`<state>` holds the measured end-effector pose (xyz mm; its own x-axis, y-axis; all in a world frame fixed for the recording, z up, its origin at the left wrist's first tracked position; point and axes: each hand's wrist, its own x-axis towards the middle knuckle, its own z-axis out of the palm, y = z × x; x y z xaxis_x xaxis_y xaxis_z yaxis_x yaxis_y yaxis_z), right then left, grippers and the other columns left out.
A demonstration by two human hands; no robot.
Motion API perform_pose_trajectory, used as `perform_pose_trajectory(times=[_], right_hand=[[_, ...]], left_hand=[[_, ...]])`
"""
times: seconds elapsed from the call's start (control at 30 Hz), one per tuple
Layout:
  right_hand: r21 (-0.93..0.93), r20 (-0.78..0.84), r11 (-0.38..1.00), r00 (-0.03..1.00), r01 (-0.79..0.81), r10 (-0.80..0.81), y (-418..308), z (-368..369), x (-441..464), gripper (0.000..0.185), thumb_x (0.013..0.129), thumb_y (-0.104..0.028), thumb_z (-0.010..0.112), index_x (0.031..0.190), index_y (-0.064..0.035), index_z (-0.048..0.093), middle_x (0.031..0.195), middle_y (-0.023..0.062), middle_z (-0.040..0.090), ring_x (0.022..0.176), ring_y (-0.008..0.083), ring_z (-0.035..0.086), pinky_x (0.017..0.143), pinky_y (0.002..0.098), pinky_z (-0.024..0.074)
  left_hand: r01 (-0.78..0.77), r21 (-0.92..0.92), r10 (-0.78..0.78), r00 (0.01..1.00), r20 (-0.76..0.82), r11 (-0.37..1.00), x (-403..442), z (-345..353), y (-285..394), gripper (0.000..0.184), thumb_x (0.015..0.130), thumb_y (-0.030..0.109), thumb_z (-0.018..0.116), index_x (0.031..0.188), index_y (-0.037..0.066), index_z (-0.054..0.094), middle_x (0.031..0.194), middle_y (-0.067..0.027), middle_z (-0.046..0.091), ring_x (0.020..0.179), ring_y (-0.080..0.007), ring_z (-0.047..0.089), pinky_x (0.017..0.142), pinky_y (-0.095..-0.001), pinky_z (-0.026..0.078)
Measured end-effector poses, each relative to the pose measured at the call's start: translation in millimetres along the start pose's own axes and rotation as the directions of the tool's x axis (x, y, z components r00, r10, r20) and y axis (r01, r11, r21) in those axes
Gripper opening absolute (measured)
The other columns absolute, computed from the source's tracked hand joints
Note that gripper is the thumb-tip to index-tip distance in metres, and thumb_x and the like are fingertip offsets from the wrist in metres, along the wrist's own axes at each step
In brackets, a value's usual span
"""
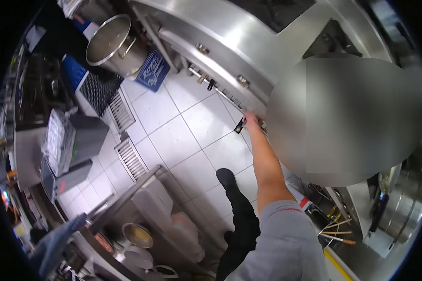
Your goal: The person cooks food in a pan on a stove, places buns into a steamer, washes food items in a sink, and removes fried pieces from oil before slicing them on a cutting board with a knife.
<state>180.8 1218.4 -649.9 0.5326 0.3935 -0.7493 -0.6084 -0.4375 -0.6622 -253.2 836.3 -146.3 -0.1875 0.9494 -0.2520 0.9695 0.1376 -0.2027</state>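
Observation:
My right hand (pixel 252 120) reaches out on a bare forearm from a grey short sleeve. It is at the metal rail (pixel 227 97) along the stove's front edge, with the fingers closed. A small black piece with a metal part (pixel 239 126) sticks out beside the fingers. I cannot tell whether it is held or fixed to the rail. Small dark and brown pieces (pixel 211 85) hang farther along the rail. Near the hand is a round control knob (pixel 243 81) on the steel stove front (pixel 220 65). My left hand is out of view.
A large steel pot (pixel 110 47) stands by a blue box (pixel 152 70) beyond the white tiled floor (pixel 183 136). Floor grates (pixel 131 158) lie to the left. Low shelving (pixel 126 196) holds bowls and containers. Skewer-like sticks (pixel 337 232) stand at right. A large blurred oval hides part of the stove.

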Motion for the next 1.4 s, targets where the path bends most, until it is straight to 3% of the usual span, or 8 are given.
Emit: perform_pose_trajectory(times=[0.13, 0.23, 0.5, 0.7, 0.87, 0.97, 1.2, 1.4], right_hand=[[-0.577, -0.09, 0.806, 0.97, 0.134, -0.225, 9.7, -51.1, -99.4, 0.026, 0.087, -0.024, 0.06, 0.091, 0.0015, 0.056, 0.056, 0.0066, 0.056, 0.044, 0.0204, 0.055, 0.044, 0.038, 0.0441], [-0.527, -0.017, 0.843, 0.99, 0.109, -0.139, -5.8, -68.8, -258.5, 0.02, 0.087, -0.018, 0.062, 0.088, -0.0024, 0.05, 0.056, 0.0056, 0.054, 0.044, 0.0165, 0.054, 0.04, 0.0338, 0.042], [-0.616, 0.555, 0.547, 0.805, 0.567, -0.21, -82.9, -126.2, -571.6, 0.031, 0.097, -0.035, 0.051, 0.115, -0.0111, 0.059, 0.066, 0.009, 0.062, 0.053, 0.0174, 0.062, 0.047, 0.0319, 0.0503], [-0.827, -0.046, 0.535, 0.929, 0.171, -0.368, -69.0, -342.7, -596.9, 0.019, 0.087, -0.021, 0.055, 0.098, -0.0085, 0.065, 0.076, 0.0162, 0.067, 0.071, 0.034, 0.066, 0.068, 0.0456, 0.0533], [-0.582, -0.765, 0.758, 0.514, -0.295, -0.388, -46.6, -546.1, -614.6, 0.027, 0.095, -0.031, 0.05, 0.101, -0.0057, 0.057, 0.08, 0.0188, 0.068, 0.075, 0.0368, 0.068, 0.06, 0.0478, 0.055], [0.293, -0.633, 0.948, 0.718, -0.124, 0.289, -48.5, -582.7, -566.4, 0.026, 0.096, -0.03, 0.05, 0.096, -0.0042, 0.052, 0.072, 0.0153, 0.064, 0.061, 0.0334, 0.065, 0.055, 0.0456, 0.0545], [0.785, -0.283, -0.528, 0.946, 0.323, 0.158, -28.7, -703.3, -479.3, 0.016, 0.088, -0.017, 0.058, 0.075, -0.0081, 0.057, 0.064, 0.0044, 0.056, 0.058, 0.0168, 0.057, 0.051, 0.0282, 0.0478], [0.789, 0.024, -0.6, 0.982, -0.133, -0.186, -61.5, -719.0, -557.7, 0.014, 0.088, -0.008, 0.059, 0.078, -0.0003, 0.054, 0.066, 0.0044, 0.051, 0.057, 0.0136, 0.054, 0.06, 0.0241, 0.0548]], left_hand=[[-0.333, -0.75, 0.397, 0.912, -0.103, 0.571, 61.1, 6.0, 70.1, 0.05, 0.091, 0.022, 0.062, 0.131, -0.005, 0.051, 0.137, -0.0209, 0.051, 0.12, -0.0404, 0.053, 0.103, -0.0455, 0.039], [0.523, -0.844, 0.177, 0.847, 0.501, -0.115, 124.5, 84.5, 135.9, 0.062, 0.096, 0.04, 0.059, 0.139, -0.002, 0.043, 0.135, -0.0185, 0.052, 0.125, -0.0289, 0.051, 0.105, -0.0373, 0.038], [0.951, -0.309, 0.661, 0.215, 0.719, 0.027, 217.8, 57.2, 186.2, 0.028, 0.095, 0.025, 0.049, 0.077, 0.005, 0.055, 0.066, -0.0045, 0.051, 0.065, -0.0201, 0.055, 0.064, -0.0362, 0.05], [0.996, 0.014, 0.461, 0.029, 0.887, -0.091, 253.8, 152.2, 71.0, 0.019, 0.088, -0.004, 0.042, 0.073, 0.005, 0.049, 0.064, -0.0071, 0.049, 0.057, -0.0176, 0.052, 0.056, -0.0285, 0.05], [0.774, 0.606, 0.65, -0.366, 0.666, -0.185, 213.5, 79.2, 1.9, 0.016, 0.085, -0.009, 0.045, 0.077, 0.003, 0.051, 0.082, -0.0107, 0.056, 0.069, -0.0168, 0.056, 0.062, -0.0245, 0.053], [0.719, -0.682, 0.533, 0.529, 0.661, 0.132, 178.8, 41.4, 7.3, 0.011, 0.084, -0.006, 0.049, 0.077, 0.002, 0.051, 0.081, -0.0092, 0.058, 0.069, -0.0159, 0.058, 0.065, -0.0236, 0.055], [0.943, 0.074, 0.757, 0.212, 0.619, -0.325, 160.1, -13.9, 24.8, 0.017, 0.096, 0.013, 0.05, 0.097, -0.004, 0.048, 0.068, -0.0034, 0.049, 0.058, -0.013, 0.053, 0.055, -0.0247, 0.051], [0.982, -0.134, 0.864, 0.178, 0.471, -0.13, 167.2, -46.0, 63.4, 0.023, 0.099, 0.015, 0.046, 0.099, -0.008, 0.049, 0.067, -0.0025, 0.048, 0.057, -0.0114, 0.051, 0.05, -0.023, 0.047]])
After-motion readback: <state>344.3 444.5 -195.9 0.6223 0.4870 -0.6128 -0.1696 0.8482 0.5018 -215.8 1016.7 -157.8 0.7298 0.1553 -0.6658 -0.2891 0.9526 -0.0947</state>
